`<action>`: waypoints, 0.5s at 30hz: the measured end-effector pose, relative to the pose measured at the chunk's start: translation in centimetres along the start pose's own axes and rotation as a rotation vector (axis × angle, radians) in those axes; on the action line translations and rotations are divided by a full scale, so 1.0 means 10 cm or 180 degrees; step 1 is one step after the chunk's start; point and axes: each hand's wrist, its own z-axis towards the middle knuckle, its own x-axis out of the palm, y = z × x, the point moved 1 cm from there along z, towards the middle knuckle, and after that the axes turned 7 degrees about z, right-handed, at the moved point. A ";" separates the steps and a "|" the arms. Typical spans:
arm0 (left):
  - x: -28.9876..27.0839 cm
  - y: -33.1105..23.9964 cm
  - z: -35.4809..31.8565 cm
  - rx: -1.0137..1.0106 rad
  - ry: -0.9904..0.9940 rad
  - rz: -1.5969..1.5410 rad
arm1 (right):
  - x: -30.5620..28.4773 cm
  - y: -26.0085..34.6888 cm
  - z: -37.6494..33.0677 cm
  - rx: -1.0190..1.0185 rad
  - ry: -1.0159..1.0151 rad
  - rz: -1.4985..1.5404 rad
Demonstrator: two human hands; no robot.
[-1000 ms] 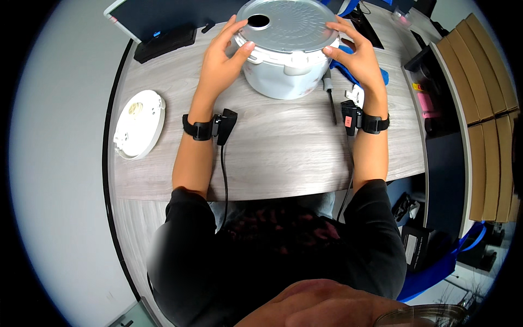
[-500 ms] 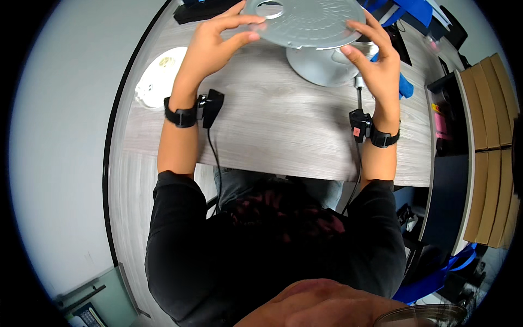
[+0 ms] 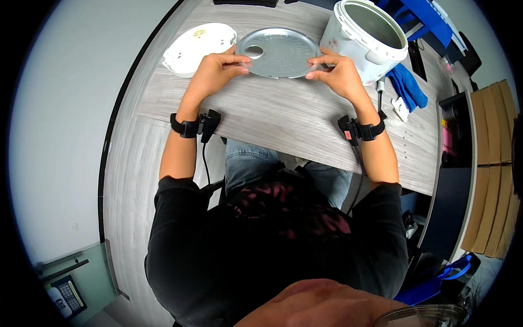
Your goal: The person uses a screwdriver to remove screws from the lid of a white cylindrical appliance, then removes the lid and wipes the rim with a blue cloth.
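Between my two hands is a round grey metal inner lid plate [image 3: 286, 54], with a round hole near its left side and a pattern of raised marks. My left hand [image 3: 219, 72] pinches its left edge, thumb on the near side. The fingers of my right hand [image 3: 336, 73] grip the opposite edge the same way. Whether the plate touches the table I cannot tell. Just right of it stands a white rice cooker body [image 3: 351, 52] without a lid, its wide mouth showing a grey inside. To the left lies a white oval cover [image 3: 199, 50].
A blue cloth [image 3: 407, 87], a crumpled white tissue [image 3: 400, 109] and a screwdriver-like tool [image 3: 381, 90] lie right of the cooker. Dark flat objects [image 3: 245, 2] sit at the far edge. A shelf with brown cardboard boxes [image 3: 487, 207] stands at right.
Both hands have brought the metal plate left and down, away from over the whitish object at right. The view has shifted, so the cooker body and white cover show more fully.
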 end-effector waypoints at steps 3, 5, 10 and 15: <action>0.06 0.17 0.03 0.0039 0.0178 -0.0107 | 0.11 -0.11 0.08 0.0159 0.0294 0.0219; 0.08 0.16 0.00 -0.0322 0.0395 -0.0012 | 0.21 -0.29 0.15 0.0132 0.0390 0.0340; 0.17 0.47 -0.10 -0.0804 0.0597 -0.0284 | 0.47 -0.45 0.27 0.0178 0.0560 0.0382; 0.15 0.62 -0.08 -0.0753 0.0515 0.0334 | 0.65 -0.52 0.43 0.0133 0.0659 0.0126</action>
